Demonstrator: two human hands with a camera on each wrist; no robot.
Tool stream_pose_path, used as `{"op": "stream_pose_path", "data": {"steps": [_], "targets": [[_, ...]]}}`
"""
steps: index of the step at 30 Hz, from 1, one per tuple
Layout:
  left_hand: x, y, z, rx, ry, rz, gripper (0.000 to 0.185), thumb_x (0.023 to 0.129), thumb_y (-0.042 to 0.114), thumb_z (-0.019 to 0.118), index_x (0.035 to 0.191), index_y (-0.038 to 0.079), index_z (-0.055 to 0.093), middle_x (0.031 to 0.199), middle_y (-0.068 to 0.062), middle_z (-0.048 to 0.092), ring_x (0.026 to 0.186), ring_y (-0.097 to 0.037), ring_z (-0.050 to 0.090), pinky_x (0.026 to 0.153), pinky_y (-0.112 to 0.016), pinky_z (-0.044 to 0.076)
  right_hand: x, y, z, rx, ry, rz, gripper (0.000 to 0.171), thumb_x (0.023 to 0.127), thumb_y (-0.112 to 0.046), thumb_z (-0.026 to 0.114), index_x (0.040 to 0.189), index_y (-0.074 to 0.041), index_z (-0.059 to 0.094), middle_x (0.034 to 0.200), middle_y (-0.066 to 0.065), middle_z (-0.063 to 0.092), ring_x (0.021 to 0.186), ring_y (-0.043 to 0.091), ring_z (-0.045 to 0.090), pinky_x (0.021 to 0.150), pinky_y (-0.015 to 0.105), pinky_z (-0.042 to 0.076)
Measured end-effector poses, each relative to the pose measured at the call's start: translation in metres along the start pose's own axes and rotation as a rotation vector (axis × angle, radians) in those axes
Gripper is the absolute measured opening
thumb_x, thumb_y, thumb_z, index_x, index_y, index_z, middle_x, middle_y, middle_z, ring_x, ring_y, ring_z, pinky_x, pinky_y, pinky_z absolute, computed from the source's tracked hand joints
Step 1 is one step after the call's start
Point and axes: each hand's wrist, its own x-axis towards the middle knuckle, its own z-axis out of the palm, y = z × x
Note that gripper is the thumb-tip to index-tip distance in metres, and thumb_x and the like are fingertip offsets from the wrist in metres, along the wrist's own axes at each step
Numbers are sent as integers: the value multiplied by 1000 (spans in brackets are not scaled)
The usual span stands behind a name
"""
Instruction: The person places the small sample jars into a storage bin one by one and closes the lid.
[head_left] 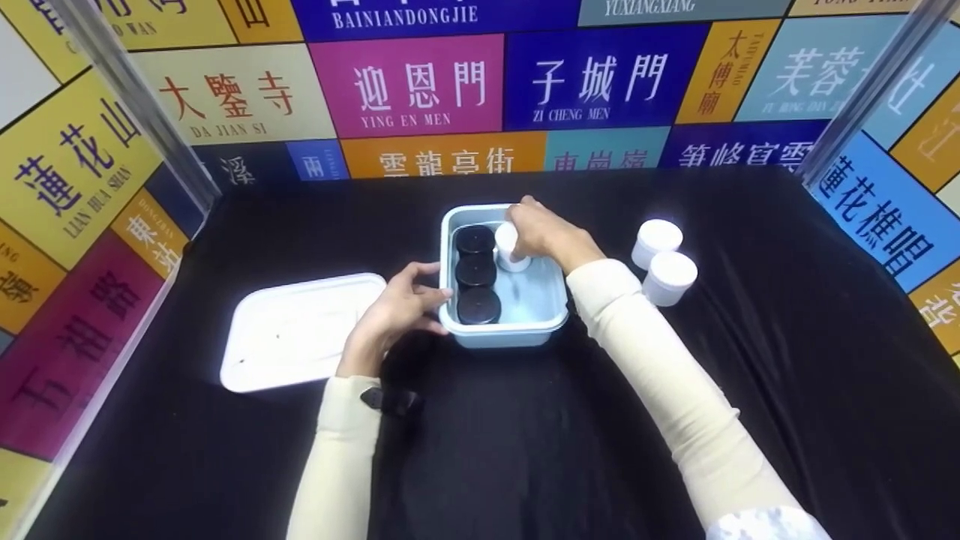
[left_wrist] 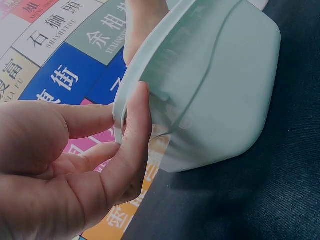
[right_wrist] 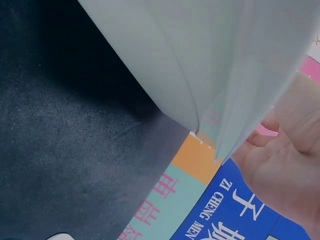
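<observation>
A pale blue-green rectangular container (head_left: 506, 328) stands on the black cloth. Three round black jars or lids (head_left: 478, 306) line its left side. My left hand (head_left: 394, 311) holds the container's left rim, thumb and fingers pinching the edge in the left wrist view. Reaching in from the right, my right hand (head_left: 546, 231) grips a white jar (head_left: 508, 244) from above, inside the container beside the black row. In the right wrist view the container wall hides the jar and the fingertips of my right hand (right_wrist: 282, 160).
To the right of the container stand two white lidded jars (head_left: 670, 277), close together. A white rectangular lid (head_left: 296, 334) lies flat at the left, near my left forearm. Panels with printed characters rise behind and at both sides, with clear posts (head_left: 870, 90) at the corners.
</observation>
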Motion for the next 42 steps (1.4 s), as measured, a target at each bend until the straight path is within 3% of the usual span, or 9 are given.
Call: {"op": "stream_pose_path", "data": {"steps": [7, 14, 29, 36, 42], "targets": [[-2, -1, 0, -16, -11, 13, 54, 98, 1, 58, 147, 0, 35, 99, -16, 62, 71, -19, 66, 59, -32, 66, -7, 0, 0, 36, 31, -44, 70, 82, -10, 80, 143, 1, 49, 137, 22, 45, 122, 32, 49, 112, 41, 49], [-2, 0, 0, -4, -16, 13, 55, 98, 2, 59, 148, 1, 35, 97, -15, 63, 70, -19, 66, 60, -32, 66, -23, 0, -6, 101, 95, -88, 65, 86, -13, 77, 144, 0, 49, 140, 20, 46, 130, 33, 45, 121, 42, 40], [-3, -2, -1, 8, -12, 6, 56, 99, 3, 59, 149, 2, 35, 100, -16, 63, 75, -19, 66, 61, -32, 66, -66, 4, 0, 289, 371, -115, 40, 89, -17, 75, 125, -1, 66, 130, 19, 58, 125, 37, 51, 114, 51, 40], [-1, 1, 0, 34, -12, 12, 56, 99, 3, 58, 149, 1, 33, 100, -17, 63, 75, -18, 67, 61, -32, 66, -87, 17, -3, 418, 431, -83, 39, 90, -17, 76, 126, -7, 67, 133, 14, 60, 130, 33, 53, 117, 46, 43], [-2, -2, 0, 33, -14, 19, 55, 99, 3, 58, 149, 1, 34, 102, -19, 63, 74, -19, 67, 61, -32, 66, -104, 33, 0, 492, 526, -96, 40, 87, -18, 79, 124, -8, 69, 126, 11, 65, 124, 29, 58, 111, 44, 48]]}}
